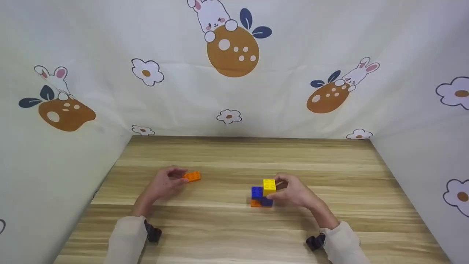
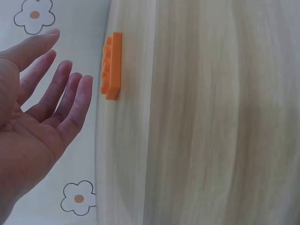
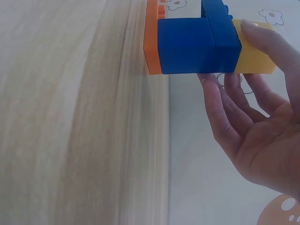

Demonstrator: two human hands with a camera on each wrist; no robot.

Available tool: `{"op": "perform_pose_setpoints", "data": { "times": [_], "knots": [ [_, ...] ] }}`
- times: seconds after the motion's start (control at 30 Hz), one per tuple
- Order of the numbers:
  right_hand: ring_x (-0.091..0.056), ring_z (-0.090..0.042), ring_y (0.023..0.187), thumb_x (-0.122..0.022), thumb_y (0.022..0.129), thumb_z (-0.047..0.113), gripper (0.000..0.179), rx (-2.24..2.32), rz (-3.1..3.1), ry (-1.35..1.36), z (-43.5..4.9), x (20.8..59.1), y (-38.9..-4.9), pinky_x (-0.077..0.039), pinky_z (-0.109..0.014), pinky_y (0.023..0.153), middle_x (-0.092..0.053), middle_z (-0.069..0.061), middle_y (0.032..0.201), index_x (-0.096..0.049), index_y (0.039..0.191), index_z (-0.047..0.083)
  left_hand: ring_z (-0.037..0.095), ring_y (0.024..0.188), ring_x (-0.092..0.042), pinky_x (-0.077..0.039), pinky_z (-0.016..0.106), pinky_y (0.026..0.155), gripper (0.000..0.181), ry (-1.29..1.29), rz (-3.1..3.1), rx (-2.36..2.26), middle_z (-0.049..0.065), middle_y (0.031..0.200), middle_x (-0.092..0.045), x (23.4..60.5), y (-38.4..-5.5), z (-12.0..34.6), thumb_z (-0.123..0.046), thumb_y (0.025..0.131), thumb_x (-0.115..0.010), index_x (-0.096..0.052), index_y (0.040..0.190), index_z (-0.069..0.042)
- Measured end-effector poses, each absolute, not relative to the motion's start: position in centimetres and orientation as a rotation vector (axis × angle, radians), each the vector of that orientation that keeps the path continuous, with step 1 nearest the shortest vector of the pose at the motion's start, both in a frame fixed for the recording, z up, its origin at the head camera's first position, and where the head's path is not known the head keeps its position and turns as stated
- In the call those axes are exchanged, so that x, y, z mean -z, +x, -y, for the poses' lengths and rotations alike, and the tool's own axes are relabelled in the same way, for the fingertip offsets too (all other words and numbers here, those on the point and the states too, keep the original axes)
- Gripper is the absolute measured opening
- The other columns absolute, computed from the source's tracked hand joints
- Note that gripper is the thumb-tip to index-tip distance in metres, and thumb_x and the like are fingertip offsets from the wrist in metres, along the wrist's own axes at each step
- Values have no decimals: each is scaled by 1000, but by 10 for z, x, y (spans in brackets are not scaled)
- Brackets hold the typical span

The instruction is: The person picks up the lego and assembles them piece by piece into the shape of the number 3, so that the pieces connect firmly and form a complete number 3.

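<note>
My left hand (image 1: 166, 184) hovers beside a flat orange building brick (image 1: 192, 176) on the left of the table. In the left wrist view, the fingers of this hand (image 2: 47, 112) are loosely spread, apart from the orange brick (image 2: 115, 65). Right of centre stands a small stack of building bricks. An orange base brick (image 3: 152, 42) is lowest, carrying a tall blue brick (image 3: 185, 46), then a flatter blue brick (image 3: 226, 42). On top sits a yellow brick (image 1: 269, 187), pinched between the thumb and fingers of my right hand (image 1: 293, 191).
The wood-grain table (image 1: 220, 227) ends at a patterned cloth (image 1: 176, 99) that hangs behind it and along both sides. A small black device (image 1: 153, 233) is worn on the left wrist, and another black device (image 1: 316, 242) on the right.
</note>
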State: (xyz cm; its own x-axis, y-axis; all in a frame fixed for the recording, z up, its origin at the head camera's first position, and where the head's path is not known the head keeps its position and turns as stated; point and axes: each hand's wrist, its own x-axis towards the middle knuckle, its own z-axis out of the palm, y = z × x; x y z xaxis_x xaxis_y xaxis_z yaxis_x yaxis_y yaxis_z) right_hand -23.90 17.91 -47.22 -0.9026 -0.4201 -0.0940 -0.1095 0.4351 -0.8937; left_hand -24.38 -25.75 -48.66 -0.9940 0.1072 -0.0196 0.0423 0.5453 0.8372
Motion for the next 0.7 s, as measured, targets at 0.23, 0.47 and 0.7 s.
{"op": "perform_pose_setpoints", "data": {
  "times": [0.23, 0.47, 0.7],
  "knots": [
    [-67, -24, 100, -86, 79, 19, 41, 1461, -2386, -462, -178, 470, -237, -58, -35, 86, -69, -16, 110, -61, 106, 0, 36, 118, -63, -52, 47, 102, 45, 112, -2711, -1423, 22, 130, -65, 494, -250, 265, -18, 91, -74, -62, 130, 0],
    [-68, -26, 102, -86, 79, 20, 39, 1455, -2389, -464, -178, 471, -238, -58, -35, 88, -69, -17, 111, -62, 104, 1, 37, 122, -61, -49, 50, 106, 49, 147, -2714, -1368, 22, 134, -63, 499, -256, 266, -17, 90, -76, -60, 133, -1],
    [-69, -27, 102, -86, 79, 18, 38, 1472, -2390, -503, -180, 473, -239, -59, -36, 88, -70, -18, 110, -62, 102, 0, 35, 124, -60, -47, 50, 108, 52, 145, -2679, -1330, 20, 137, -62, 501, -259, 264, -14, 88, -77, -59, 135, -2]
  ]
}}
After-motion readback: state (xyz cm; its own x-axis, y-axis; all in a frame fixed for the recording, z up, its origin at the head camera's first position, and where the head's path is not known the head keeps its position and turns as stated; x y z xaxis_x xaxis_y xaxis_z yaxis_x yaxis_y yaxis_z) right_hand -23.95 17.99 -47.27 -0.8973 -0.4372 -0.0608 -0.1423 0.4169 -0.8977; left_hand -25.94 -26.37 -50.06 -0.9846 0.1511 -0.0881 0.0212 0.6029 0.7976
